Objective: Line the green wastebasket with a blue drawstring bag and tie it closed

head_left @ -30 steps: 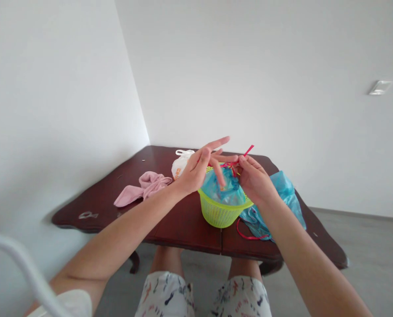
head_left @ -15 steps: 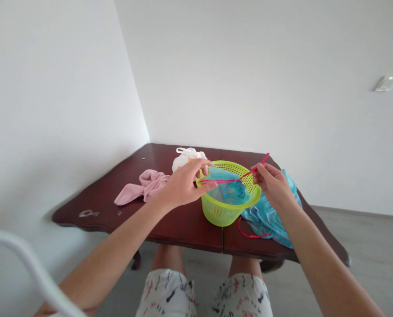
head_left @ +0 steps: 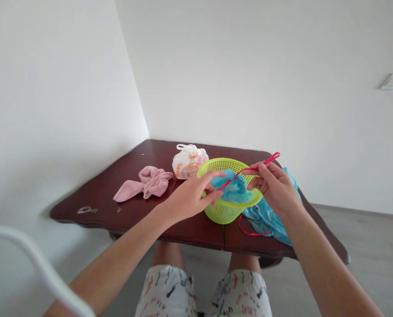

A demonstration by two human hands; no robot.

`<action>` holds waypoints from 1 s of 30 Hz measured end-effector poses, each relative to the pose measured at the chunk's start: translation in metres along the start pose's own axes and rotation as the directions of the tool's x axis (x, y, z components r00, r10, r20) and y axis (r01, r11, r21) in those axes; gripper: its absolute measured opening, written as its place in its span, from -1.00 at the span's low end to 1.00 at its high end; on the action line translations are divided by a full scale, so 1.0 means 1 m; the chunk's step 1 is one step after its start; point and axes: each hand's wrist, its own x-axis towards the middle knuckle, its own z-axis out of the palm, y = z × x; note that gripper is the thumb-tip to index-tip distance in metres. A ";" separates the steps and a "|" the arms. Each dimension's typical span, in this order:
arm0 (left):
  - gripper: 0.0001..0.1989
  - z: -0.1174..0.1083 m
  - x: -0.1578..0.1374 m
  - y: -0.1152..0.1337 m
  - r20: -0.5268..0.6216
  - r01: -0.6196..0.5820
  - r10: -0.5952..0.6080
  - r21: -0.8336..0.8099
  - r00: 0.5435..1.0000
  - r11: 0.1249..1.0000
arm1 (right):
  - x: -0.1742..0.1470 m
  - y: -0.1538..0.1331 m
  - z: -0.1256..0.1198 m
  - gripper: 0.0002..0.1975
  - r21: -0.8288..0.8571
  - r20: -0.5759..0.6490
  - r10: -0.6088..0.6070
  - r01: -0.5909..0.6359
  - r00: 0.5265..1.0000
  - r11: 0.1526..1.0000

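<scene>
A blue plastic bag (head_left: 234,190) lies bunched inside a lime-green mesh basket (head_left: 224,215). Its red drawstring (head_left: 233,179) is stretched above the basket between my two hands. My left hand (head_left: 192,193) is over the basket's left rim, thumb and fingers closed on the lower end of the string. Over the right rim, my right hand (head_left: 270,185) pinches the other end between thumb and forefinger, and a looped tip sticks out past the fingers. Part of the bag is hidden behind my hands.
Right of the basket, another blue plastic bag (head_left: 265,220) with a red drawstring lies on the dark wooden table (head_left: 189,229). A pink cloth (head_left: 153,182) lies on the left. Behind it stands a tied white plastic bag (head_left: 189,163) with orange print. A white cable (head_left: 34,259) curves at lower left.
My left hand has moved down and right, its fingers now closer together on the string. The red string has shifted from nearly level to a slant, and its end at my right hand now forms a loop.
</scene>
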 end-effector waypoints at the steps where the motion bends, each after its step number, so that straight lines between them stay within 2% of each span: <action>1: -0.56 0.002 -0.001 0.000 -0.013 -0.006 0.006 -0.015 1.000 1.000 | -0.001 -0.001 0.002 -0.48 0.014 -0.002 -0.005 0.005 1.000 1.000; 5: -0.64 0.007 -0.008 -0.005 -0.083 -0.110 0.109 -0.009 0.991 0.994 | 0.001 0.005 0.000 -0.48 0.051 -0.043 0.023 -0.020 0.999 0.999; 10: -0.65 0.020 -0.024 -0.016 -0.074 -0.188 0.186 -0.029 0.980 0.982 | 0.006 0.024 -0.006 -0.45 0.126 -0.094 0.096 -0.083 0.991 0.989; 14: -0.68 0.034 -0.033 -0.019 -0.070 -0.227 0.222 -0.060 0.972 0.972 | 0.012 0.035 0.003 -0.49 0.157 -0.121 0.054 -0.035 0.991 0.987; 17: -0.67 0.042 -0.037 -0.019 -0.080 -0.243 0.243 0.008 0.967 0.970 | 0.012 0.038 0.013 -0.53 0.105 -0.105 0.000 0.011 0.995 0.994; 19: -0.64 0.045 -0.041 -0.019 -0.106 -0.256 0.262 0.070 0.959 0.964 | 0.007 0.038 0.018 -0.60 -0.033 0.001 -0.082 0.082 0.997 0.996; 21: -0.64 0.047 -0.046 -0.018 -0.163 -0.271 0.286 0.110 0.944 0.956 | -0.002 0.035 0.019 -0.66 -0.240 0.213 -0.156 0.207 0.964 0.949; 23: -0.67 0.049 -0.052 -0.016 -0.236 -0.291 0.311 0.115 0.921 0.950 | -0.011 0.030 0.018 -0.43 -0.426 0.428 -0.162 0.357 0.889 0.831; 24: -0.68 0.049 -0.054 -0.014 -0.272 -0.301 0.318 0.103 0.908 0.948 | -0.013 0.028 0.018 -0.30 -0.489 0.501 -0.150 0.422 0.852 0.763; 25: -0.70 0.050 -0.055 -0.012 -0.303 -0.306 0.315 0.078 0.899 0.949 | -0.013 0.025 0.019 -0.25 -0.532 0.551 -0.136 0.471 0.824 0.703; 26: -0.72 0.050 -0.055 -0.009 -0.327 -0.303 0.296 0.030 0.897 0.952 | -0.011 0.023 0.020 -0.30 -0.560 0.591 -0.111 0.505 0.799 0.656; 27: -0.76 0.050 -0.053 -0.007 -0.352 -0.294 0.260 -0.046 0.899 0.955 | -0.007 0.020 0.023 -0.44 -0.579 0.625 -0.074 0.525 0.777 0.625; 29: -0.85 0.047 -0.043 -0.002 -0.395 -0.247 0.130 -0.262 0.910 0.933 | 0.006 0.017 0.030 -0.73 -0.597 0.683 0.034 0.531 0.729 0.601; 30: -0.84 0.045 -0.036 -0.001 -0.406 -0.224 0.059 -0.372 0.912 0.901 | 0.014 0.016 0.034 -0.81 -0.597 0.706 0.085 0.527 0.703 0.605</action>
